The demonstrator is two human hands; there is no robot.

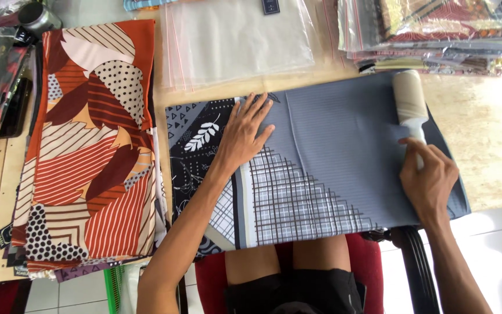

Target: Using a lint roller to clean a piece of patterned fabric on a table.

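while the left hand point(244, 135) is laid flat with fingers spread on the folded grey cloth with black, white-leaf and grid-check panels point(315, 168), the right hand point(430, 179) is closed around the white handle of a pale, cylindrical lint roller point(410, 100), whose roll rests on the cloth near its far right corner. the cloth is spread across the pale wooden table point(483, 145) directly in front of the person, its near edge hanging slightly over the table edge above the knees.

the cloth is judged to be light, soft and limp — likely to slide or wrinkle under the roller unless pressed down, so it is best pinned with a flat palm, or lifted by a folded edge or corner. the roller is judged light and stiff, and is best held by its narrow handle.

a stack of folded orange, brown and cream leaf-patterned cloths point(88, 145) lies just left of the grey one, with small dark tags at its near left corner. beyond the grey cloth, clear flat plastic bags with thin red seal lines point(239, 40) are piled, a small dark rectangular label point(270, 6) lying at their far edge. at far right, a pile of patterned cloths already in clear bags point(437, 35) is stacked.
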